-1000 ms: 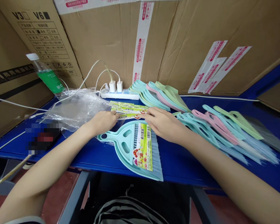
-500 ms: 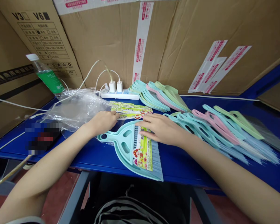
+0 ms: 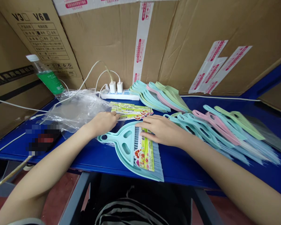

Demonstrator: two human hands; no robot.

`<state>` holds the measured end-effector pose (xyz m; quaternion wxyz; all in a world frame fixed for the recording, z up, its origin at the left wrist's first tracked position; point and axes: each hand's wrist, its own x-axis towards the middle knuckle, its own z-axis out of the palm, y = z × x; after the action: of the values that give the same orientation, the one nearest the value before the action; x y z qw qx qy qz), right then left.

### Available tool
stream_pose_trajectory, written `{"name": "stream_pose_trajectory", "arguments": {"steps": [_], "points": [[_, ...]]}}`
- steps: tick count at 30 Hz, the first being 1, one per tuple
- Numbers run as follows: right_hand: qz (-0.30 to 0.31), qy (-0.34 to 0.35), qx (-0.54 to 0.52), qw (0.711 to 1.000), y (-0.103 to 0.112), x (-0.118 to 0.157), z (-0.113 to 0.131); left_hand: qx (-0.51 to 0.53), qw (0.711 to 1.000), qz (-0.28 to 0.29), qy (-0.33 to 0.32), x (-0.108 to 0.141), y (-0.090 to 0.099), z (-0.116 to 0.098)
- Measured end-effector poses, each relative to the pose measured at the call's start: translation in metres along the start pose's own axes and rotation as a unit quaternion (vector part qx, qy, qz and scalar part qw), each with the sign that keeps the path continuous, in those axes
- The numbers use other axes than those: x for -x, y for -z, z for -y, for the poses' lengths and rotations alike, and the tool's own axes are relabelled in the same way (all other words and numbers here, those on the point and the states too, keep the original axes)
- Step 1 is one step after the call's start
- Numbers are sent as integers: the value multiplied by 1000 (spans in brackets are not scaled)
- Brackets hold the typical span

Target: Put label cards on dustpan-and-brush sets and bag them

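A light-blue dustpan [image 3: 121,156] lies near the front edge of the blue table. Nested in it is a matching hand brush [image 3: 158,162] with grey-blue bristles. A yellow-green printed card [image 3: 145,156] rests across the bristles. My right hand [image 3: 160,128] lies over the card's upper end, fingers stretched out and thumb apart from them. My left hand [image 3: 105,123] is closed beside a fanned pile of similar cards [image 3: 131,110], just above the dustpan's handle. Its fingertips are turned away, so what they hold, if anything, is hidden.
Stacked dustpans [image 3: 152,95] and a row of hand brushes [image 3: 215,128] occupy the right side. Clear plastic bags [image 3: 77,106], a power strip [image 3: 120,96] with cables, a bottle [image 3: 48,78] and a blurred dark object [image 3: 43,139] are left and behind. Cardboard [image 3: 107,40] walls the back.
The card on the bristles has shifted very slightly under my right hand, whose fingers moved a little. My left hand and the dustpan stay in place.
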<state>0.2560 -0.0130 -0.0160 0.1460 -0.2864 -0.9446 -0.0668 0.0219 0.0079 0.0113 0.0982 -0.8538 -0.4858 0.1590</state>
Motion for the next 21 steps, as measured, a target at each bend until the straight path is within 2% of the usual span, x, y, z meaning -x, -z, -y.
{"name": "stream_pose_trajectory", "arguments": {"steps": [8, 13, 17, 21], "points": [[-30, -20, 0, 999, 16, 4, -8, -4, 1000, -13, -3, 0, -3, 1], [-4, -48, 2, 999, 22, 10, -15, -14, 1000, -19, 9, 2, 6, 2], [2, -51, 14, 999, 15, 9, -15, -38, 994, -50, 85, 5, 15, 8], [-6, -62, 59, 996, 5, 5, -12, -48, 988, -18, 145, 7, 17, 15]]}}
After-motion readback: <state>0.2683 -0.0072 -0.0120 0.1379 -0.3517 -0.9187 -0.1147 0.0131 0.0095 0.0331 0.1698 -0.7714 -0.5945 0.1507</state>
